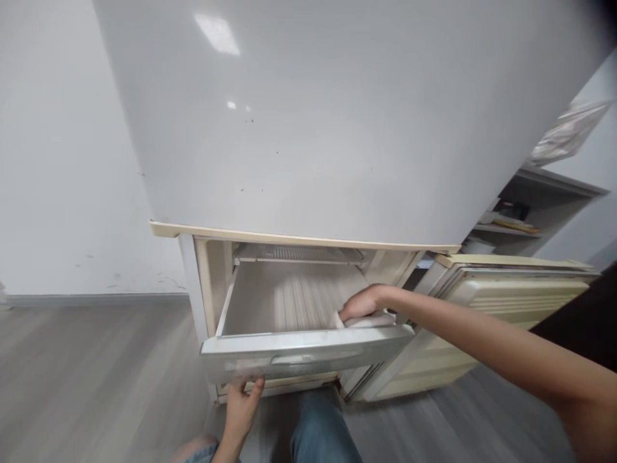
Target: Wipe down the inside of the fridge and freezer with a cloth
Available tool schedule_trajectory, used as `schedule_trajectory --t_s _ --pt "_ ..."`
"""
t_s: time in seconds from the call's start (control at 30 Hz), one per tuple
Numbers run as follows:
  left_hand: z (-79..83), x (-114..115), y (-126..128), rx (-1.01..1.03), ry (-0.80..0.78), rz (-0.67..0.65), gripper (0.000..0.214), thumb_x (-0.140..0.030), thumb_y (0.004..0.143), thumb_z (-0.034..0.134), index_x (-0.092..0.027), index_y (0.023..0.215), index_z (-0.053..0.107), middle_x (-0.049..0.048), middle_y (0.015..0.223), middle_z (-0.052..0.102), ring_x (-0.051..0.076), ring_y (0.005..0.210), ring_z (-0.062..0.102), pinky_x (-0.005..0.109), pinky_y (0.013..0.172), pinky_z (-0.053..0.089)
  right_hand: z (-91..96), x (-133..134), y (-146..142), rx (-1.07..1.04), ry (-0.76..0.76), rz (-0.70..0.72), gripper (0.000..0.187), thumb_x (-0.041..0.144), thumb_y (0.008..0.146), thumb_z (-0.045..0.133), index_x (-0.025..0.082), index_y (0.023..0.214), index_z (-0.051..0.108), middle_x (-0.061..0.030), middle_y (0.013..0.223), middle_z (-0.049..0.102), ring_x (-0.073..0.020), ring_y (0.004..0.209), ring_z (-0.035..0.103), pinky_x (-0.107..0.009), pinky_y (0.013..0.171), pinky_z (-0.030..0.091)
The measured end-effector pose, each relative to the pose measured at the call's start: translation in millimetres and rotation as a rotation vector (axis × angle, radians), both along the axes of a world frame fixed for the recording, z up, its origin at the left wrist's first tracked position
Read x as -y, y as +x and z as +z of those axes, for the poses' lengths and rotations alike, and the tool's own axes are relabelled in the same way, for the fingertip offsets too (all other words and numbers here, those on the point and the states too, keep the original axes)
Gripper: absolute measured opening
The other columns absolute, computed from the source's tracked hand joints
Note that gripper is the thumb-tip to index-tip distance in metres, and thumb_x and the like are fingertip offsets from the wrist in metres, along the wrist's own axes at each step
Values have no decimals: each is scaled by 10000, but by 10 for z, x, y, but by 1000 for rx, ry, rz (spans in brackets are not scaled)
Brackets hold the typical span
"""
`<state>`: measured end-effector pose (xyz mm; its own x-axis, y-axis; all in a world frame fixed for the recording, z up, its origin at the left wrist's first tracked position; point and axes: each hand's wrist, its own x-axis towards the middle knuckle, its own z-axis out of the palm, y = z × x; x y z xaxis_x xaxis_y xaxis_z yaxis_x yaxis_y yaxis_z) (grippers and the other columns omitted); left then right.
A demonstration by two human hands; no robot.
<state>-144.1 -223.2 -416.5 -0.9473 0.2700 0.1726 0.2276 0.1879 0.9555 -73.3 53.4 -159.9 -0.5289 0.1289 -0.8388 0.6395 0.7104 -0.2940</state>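
A person is crouching in front of an old white refrigerator (337,128) that is filling the upper middle of the frame; its big upper door is sitting closed, while the lower door (506,302) is standing swung open at centre right, its cream inner lining facing up; a clear plastic drawer (289,302) is sitting pulled out of the lower compartment, just below the centre of the frame.

The left hand (243,405) is reaching up at bottom centre; its fingers are curling under the lower edge of the drawer's front panel (308,354) and touching it, loosely bent rather than spread, though I cannot tell how firmly they are gripping. The right hand (366,302) is stretching in from the right edge, its bare forearm crossing over the open door; it is lying palm down inside the drawer at its right front corner, fingers pressed together over a white cloth (369,319), which is resting against the drawer's ribbed floor just behind the front panel.

A knee in blue jeans (322,431) is showing at the bottom centre, on the grey wooden floor (96,379); a white wall (62,161) is taking up the left; grey shelves (530,218) with small items are standing at the upper right.
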Motion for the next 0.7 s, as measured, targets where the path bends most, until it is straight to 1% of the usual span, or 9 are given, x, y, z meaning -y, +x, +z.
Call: schedule_trajectory --t_s 0.07,0.1,0.13,0.23,0.33,0.5,0.57,0.63,0.7 --pt "-5 -6 1 4 5 0 665 -822 558 519 -191 602 723 137 671 765 352 756 716 510 765 579 46 -104 68 65 128 23 272 322 848 481 156 801 691 -39 754 694 -198 716 663 -286 658 498" --pt "-6 -9 1 6 7 3 667 -827 551 518 -191 587 716 136 654 759 349 741 714 513 767 578 66 -122 88 84 147 29 276 325 847 474 157 799 688 -39 756 690 -199 709 658 -285 645 491" --pt "-6 -11 3 7 9 5 669 -831 546 517 -192 576 710 135 640 753 346 729 711 517 771 577 85 -117 97 76 141 34 275 326 845 472 157 797 684 -38 755 686 -196 704 653 -281 637 485" --pt "2 -16 11 10 15 12 674 -844 535 511 -196 558 697 129 615 744 340 706 706 517 766 577 146 26 48 -8 20 73 261 330 833 475 161 786 669 -31 746 671 -177 687 631 -268 630 470" --pt "23 -22 25 13 22 4 678 -846 546 499 -198 565 697 126 622 747 332 690 706 493 725 584 200 300 -120 -101 -60 165 253 348 820 489 164 743 646 -30 734 647 -165 648 594 -274 612 458" --pt "42 -29 34 2 25 -5 695 -845 562 486 -188 598 711 131 623 745 323 672 704 488 717 588 225 902 -548 -263 -186 363 237 315 845 479 162 686 567 -6 725 588 -133 680 549 -252 674 451" --pt "33 -24 26 -4 19 -1 695 -844 561 488 -188 602 714 130 607 740 321 653 700 489 703 590 219 1152 -695 -375 -244 451 231 325 855 469 156 728 563 -11 787 590 -129 738 550 -232 693 439" --pt "18 -14 14 -10 10 7 690 -842 556 497 -189 604 715 126 586 733 323 646 700 498 710 590 209 1358 -787 -487 -300 569 209 341 841 486 155 807 575 -18 884 601 -132 810 556 -215 713 428" --pt "2 -3 -1 -14 1 12 681 -837 558 504 -191 607 715 122 581 733 329 663 705 510 737 587 206 1480 -811 -550 -290 681 214 354 808 526 154 868 574 -27 946 603 -143 850 558 -209 712 420"
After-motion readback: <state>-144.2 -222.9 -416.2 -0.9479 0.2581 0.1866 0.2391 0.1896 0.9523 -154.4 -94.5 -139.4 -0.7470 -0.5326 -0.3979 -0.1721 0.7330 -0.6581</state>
